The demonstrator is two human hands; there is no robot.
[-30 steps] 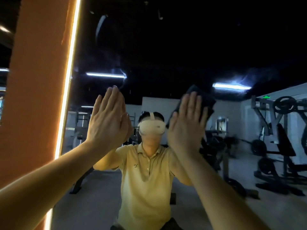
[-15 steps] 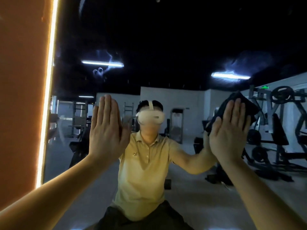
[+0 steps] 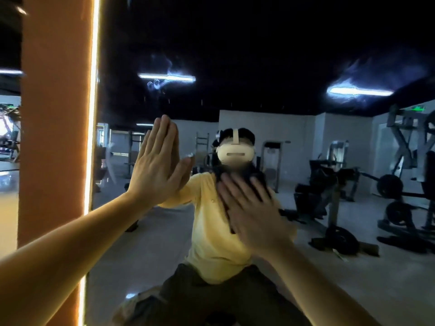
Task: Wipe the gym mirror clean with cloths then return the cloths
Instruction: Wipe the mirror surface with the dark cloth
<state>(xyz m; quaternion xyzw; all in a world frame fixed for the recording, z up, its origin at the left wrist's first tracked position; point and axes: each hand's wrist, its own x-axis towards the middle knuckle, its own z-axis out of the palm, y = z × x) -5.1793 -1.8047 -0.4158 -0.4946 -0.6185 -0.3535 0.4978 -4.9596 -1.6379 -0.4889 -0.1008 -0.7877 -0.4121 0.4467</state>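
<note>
The dark cloth is best pressed evenly under the flat right hand, with the spread left hand bracing on the mirror.

Dim gym, black ceiling. LED strip blows out along the orange pillar. Left ceiling tube and right ceiling tube flare through smears on the mirror. Right hand motion-blurred, left hand sharp. Edges bend, wide-angle.

A tall orange post stands on the left, with a bright strip of light down its right edge. A long lamp glows on the black ceiling, and a 2nd lamp glows further right. Dark gym machines and a round weight plate sit on the grey floor.
</note>
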